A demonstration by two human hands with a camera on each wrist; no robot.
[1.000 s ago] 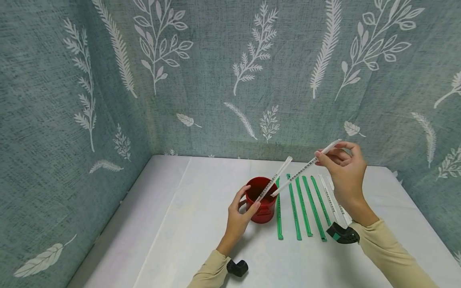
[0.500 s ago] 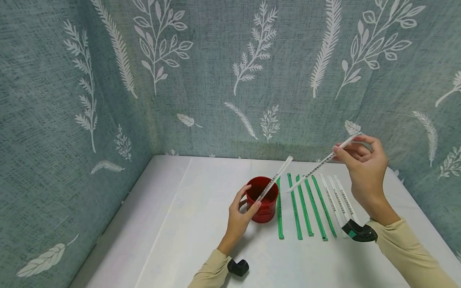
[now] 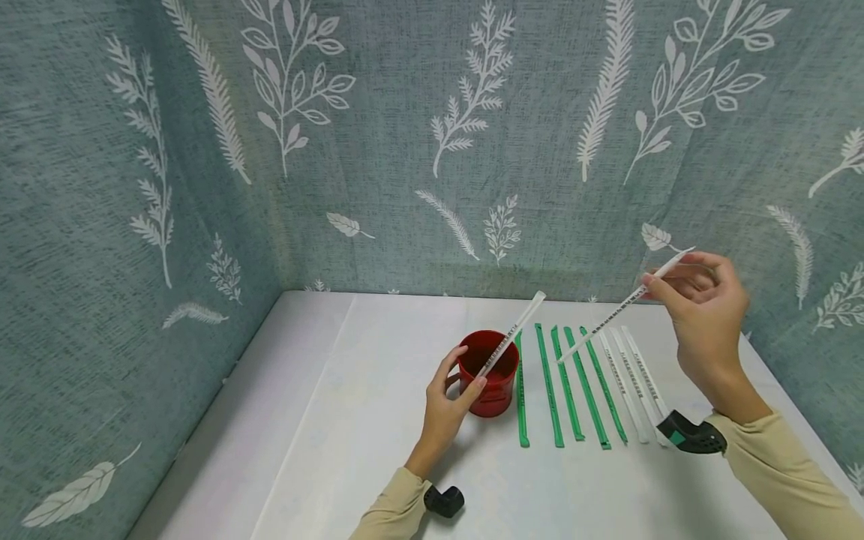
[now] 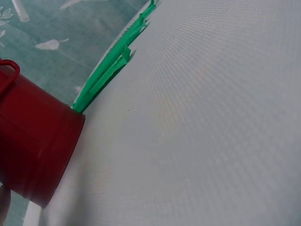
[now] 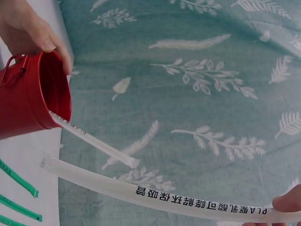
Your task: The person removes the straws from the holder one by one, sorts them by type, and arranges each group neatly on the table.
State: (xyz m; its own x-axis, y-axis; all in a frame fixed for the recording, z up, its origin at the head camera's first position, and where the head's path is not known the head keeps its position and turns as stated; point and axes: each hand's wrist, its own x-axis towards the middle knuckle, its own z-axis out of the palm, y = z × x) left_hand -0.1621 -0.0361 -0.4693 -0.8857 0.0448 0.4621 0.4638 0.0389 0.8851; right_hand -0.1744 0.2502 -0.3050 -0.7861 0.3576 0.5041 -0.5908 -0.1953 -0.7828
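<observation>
My left hand [image 3: 447, 401] curls round the red cup [image 3: 490, 373], thumb on the near rim, fingers on its side. The cup stands upright on the white table [image 3: 351, 442] with one white straw [image 3: 510, 334] leaning out of it. Just right of it lie four green straws [image 3: 550, 386], then white straws [image 3: 631, 375], all flat in a row. Further off, my right hand [image 3: 705, 315] pinches another white straw [image 3: 624, 304] by its far end, up in the air, tilted down toward the cup, above the row. Leaf-print cloth [image 3: 405, 135] behind.
</observation>
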